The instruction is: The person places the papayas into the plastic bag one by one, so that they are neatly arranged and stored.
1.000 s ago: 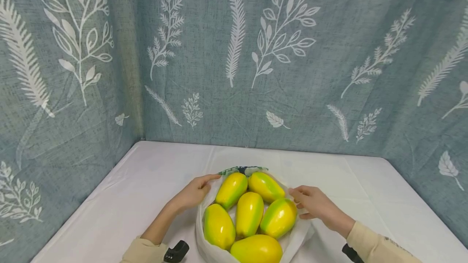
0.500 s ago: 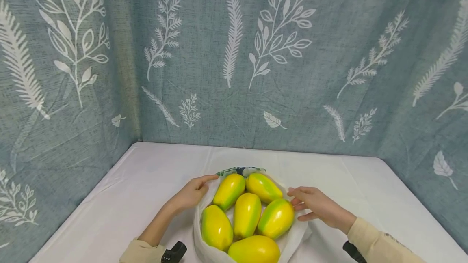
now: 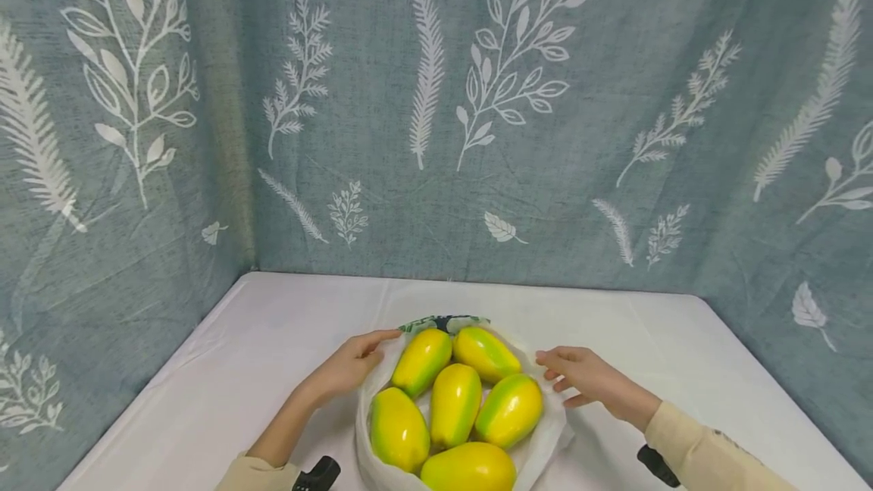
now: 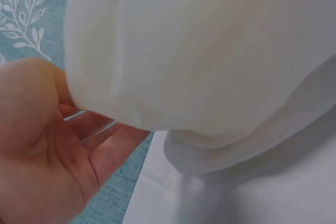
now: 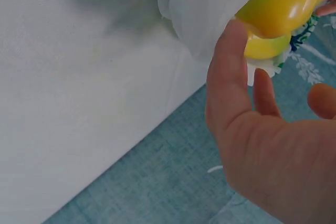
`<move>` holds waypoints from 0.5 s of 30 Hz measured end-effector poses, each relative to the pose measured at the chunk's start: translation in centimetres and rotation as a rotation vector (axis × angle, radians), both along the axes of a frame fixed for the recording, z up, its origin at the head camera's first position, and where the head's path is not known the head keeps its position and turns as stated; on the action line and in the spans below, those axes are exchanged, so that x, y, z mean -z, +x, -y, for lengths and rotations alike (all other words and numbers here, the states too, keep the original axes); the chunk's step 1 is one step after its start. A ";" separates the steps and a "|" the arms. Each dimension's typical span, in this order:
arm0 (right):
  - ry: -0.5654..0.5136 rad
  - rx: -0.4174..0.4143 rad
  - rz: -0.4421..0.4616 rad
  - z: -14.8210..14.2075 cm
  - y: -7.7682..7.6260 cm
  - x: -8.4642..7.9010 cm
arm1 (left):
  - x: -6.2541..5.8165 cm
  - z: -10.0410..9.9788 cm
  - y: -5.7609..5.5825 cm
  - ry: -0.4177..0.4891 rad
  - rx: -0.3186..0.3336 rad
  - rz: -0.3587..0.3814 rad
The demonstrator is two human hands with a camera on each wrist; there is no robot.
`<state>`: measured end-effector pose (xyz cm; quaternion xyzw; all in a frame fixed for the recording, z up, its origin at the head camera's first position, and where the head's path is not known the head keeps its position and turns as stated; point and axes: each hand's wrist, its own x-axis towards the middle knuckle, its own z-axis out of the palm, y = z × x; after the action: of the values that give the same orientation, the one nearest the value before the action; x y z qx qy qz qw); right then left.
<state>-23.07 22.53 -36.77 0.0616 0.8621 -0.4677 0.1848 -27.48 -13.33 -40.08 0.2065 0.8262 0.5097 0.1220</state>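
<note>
A white cloth bag (image 3: 365, 430), its far rim printed in green and dark blue, stands with its mouth spread wide on the table. Inside lie several glossy yellow-green mangoes (image 3: 455, 404). My left hand (image 3: 344, 367) touches the bag's far left rim with loosely extended fingers; in the left wrist view, the cloth (image 4: 199, 51) hides the fingertips. At the right rim is my right hand (image 3: 592, 379), fingers slightly bent and spread. In the right wrist view one finger (image 5: 231, 61) reaches the bag's edge beside a mango (image 5: 286, 4), and the thumb stands apart.
A white cloth covers the table (image 3: 648, 354). Blue-green curtains (image 3: 382, 135) with white leaf prints hang behind the table and along both sides. Black wrist straps (image 3: 317, 473) show below the hands.
The bag and mangoes appear slightly further left and lower as the head view shifts. Both hands stay at the bag's rim, with only slight finger movement.
</note>
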 end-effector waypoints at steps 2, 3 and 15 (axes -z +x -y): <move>0.032 -0.003 -0.012 -0.2 -0.2 0.0 | -0.1 0.0 -0.1 -0.010 -0.001 -0.010; 0.044 -0.005 -0.015 -0.3 -0.3 0.1 | -0.1 0.1 -0.1 -0.014 -0.005 -0.009; 0.433 -0.164 -0.481 -2.3 -3.9 2.1 | -0.6 1.7 -4.1 -0.238 -0.123 -0.356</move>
<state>-27.01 24.85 -38.90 -0.0820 0.9626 -0.2583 -0.0042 -31.60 -15.06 -39.47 0.2266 0.9002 0.3705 -0.0334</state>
